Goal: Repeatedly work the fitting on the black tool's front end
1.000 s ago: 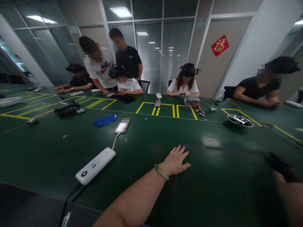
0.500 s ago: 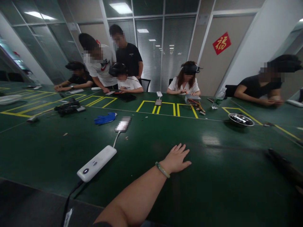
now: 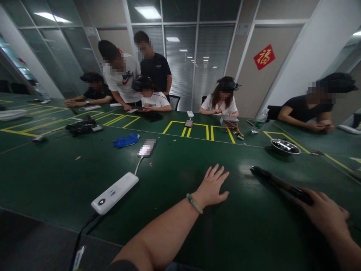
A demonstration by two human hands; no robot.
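My left hand [image 3: 213,185] lies flat on the green table [image 3: 175,177] with its fingers spread, holding nothing; a green bangle [image 3: 194,203] circles the wrist. My right hand [image 3: 324,214] at the lower right is closed around the near end of a long dark tool [image 3: 278,183], which points left and away just above the table. A white power bank [image 3: 114,193] lies left of my left hand, its cable running to a small white device [image 3: 146,148].
A blue glove [image 3: 125,140] lies beyond the power bank. A metal bowl [image 3: 285,146] and a water bottle [image 3: 259,120] stand at the far right. Yellow tape boxes [image 3: 197,130] mark the table. Several people sit or stand along the far edge.
My right hand has come in from the right edge, bringing the dark tool leftward over the table. My left hand has stayed flat in place.
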